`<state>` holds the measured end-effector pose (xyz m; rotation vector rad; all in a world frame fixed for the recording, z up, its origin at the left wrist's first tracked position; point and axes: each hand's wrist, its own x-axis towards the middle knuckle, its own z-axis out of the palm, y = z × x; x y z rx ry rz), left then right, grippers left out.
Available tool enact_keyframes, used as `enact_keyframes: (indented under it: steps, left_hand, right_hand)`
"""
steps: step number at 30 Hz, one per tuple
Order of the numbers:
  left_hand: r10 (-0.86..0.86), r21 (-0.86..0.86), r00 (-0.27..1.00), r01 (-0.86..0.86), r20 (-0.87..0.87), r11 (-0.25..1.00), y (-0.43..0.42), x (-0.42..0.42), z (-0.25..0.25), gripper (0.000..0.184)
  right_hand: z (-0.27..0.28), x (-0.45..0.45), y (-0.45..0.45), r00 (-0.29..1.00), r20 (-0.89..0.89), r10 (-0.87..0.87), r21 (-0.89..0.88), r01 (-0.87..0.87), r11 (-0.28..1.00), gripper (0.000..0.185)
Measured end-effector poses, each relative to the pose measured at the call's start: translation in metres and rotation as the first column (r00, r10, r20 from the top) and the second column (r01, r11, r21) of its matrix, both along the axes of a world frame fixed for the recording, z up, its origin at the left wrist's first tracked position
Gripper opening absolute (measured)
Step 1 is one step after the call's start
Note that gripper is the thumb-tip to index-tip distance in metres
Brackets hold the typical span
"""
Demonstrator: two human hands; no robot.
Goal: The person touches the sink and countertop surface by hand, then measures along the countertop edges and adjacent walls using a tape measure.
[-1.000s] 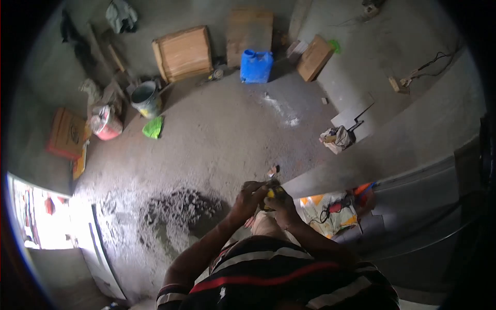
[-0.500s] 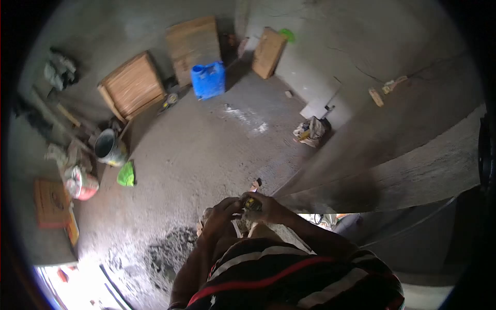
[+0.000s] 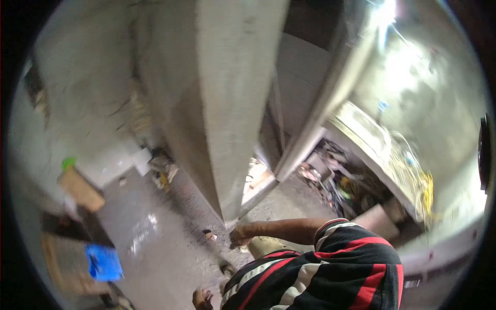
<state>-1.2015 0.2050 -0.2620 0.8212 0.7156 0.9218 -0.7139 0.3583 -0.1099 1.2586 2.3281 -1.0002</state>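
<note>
My right hand (image 3: 240, 236) hangs low near the foot of the concrete pillar (image 3: 232, 119), its back turned up and its fingers closed. What it holds is hidden beneath it. At the bottom edge, my left hand (image 3: 202, 298) is apart from the right one, fingers loosely bent and spread, with nothing seen in them. A small pale and orange scrap (image 3: 210, 235) lies on the floor (image 3: 175, 243) just left of my right hand.
A blue jerrycan (image 3: 104, 262) stands at lower left, near a wooden board (image 3: 81, 190) against the wall. A crumpled bag (image 3: 163, 170) lies by the pillar. To the right, a slab (image 3: 361, 129) carries coiled cables (image 3: 413, 175), with clutter (image 3: 336, 181) beneath.
My view has swung right, bringing the pillar and slab into sight. My hands, earlier together around a small black-and-yellow object, have moved apart; that object no longer shows.
</note>
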Motion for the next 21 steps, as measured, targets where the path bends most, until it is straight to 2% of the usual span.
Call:
enact_keyframes:
  steps: [2,3,4,5,6,7,8,10,12,13,14,17,18,20,21]
  left_hand:
    - [-0.101,-0.132,0.988,0.085,-0.119,0.988,0.044,-0.027,0.010,0.072]
    - [-0.120,-0.253,0.966,0.060,-0.230,0.966,0.053,-0.038,0.014,0.068]
    - [-0.145,-0.363,0.929,0.013,-0.340,0.932,0.069,-0.043,0.016,0.063]
    - [-0.172,-0.455,0.878,-0.057,-0.447,0.889,0.088,-0.043,0.016,0.059]
    - [-0.207,-0.452,0.870,-0.020,-0.447,0.892,0.107,-0.037,0.015,0.059]
    - [-0.237,-0.466,0.862,0.001,-0.448,0.885,0.126,-0.029,0.015,0.055]
    - [-0.266,-0.480,0.851,0.018,-0.453,0.877,0.144,-0.020,0.017,0.053]
    - [-0.355,-0.484,0.796,0.090,-0.490,0.871,0.178,0.021,0.008,0.048]
    - [-0.474,-0.483,0.701,0.208,-0.533,0.851,0.196,0.087,0.010,0.041]
    - [-0.518,-0.474,0.659,0.268,-0.545,0.839,0.199,0.123,0.012,0.037]
    - [-0.535,-0.445,0.638,0.316,-0.553,0.838,0.196,0.159,0.022,0.039]
    - [-0.632,-0.401,0.512,0.496,-0.582,0.771,0.182,0.268,0.069,0.040]
    - [-0.638,-0.401,0.487,0.507,-0.596,0.763,0.175,0.295,0.080,0.040]
    - [-0.702,-0.363,0.492,0.617,-0.515,0.698,0.162,0.347,0.093,0.041]
    - [-0.712,-0.365,0.472,0.631,-0.520,0.685,0.159,0.370,0.094,0.041]
  right_hand:
    - [-0.096,0.045,-0.042,0.965,-0.261,-0.008,0.145,0.048,0.988,0.051]
    - [-0.080,0.053,-0.075,0.928,-0.226,-0.295,0.009,0.304,0.952,0.053]
    - [-0.065,0.060,-0.097,0.820,-0.159,-0.550,-0.119,0.537,0.835,0.056]
    - [-0.051,0.066,-0.108,0.876,-0.048,-0.479,-0.133,0.470,0.873,0.056]
    - [-0.052,0.075,-0.127,0.861,0.042,-0.506,-0.147,0.506,0.850,0.057]
    - [-0.055,0.084,-0.146,0.841,0.133,-0.525,-0.158,0.540,0.826,0.058]
    - [-0.069,0.093,-0.176,0.742,0.201,-0.639,-0.151,0.668,0.729,0.060]
    - [-0.069,0.111,-0.225,0.628,0.194,-0.754,-0.166,0.778,0.606,0.062]
    - [-0.072,0.126,-0.264,0.600,0.270,-0.753,-0.189,0.800,0.569,0.060]
    - [-0.082,0.135,-0.281,0.590,0.280,-0.758,-0.257,0.806,0.533,0.060]
    - [-0.105,0.146,-0.300,0.583,0.288,-0.760,-0.325,0.806,0.495,0.059]
    - [-0.101,0.169,-0.335,0.541,0.307,-0.783,-0.448,0.808,0.383,0.060]
    - [-0.108,0.174,-0.346,0.527,0.291,-0.798,-0.458,0.809,0.368,0.060]
    - [-0.122,0.191,-0.366,0.425,0.287,-0.858,-0.374,0.875,0.308,0.061]
    - [-0.125,0.200,-0.368,0.391,0.335,-0.857,-0.390,0.886,0.251,0.061]
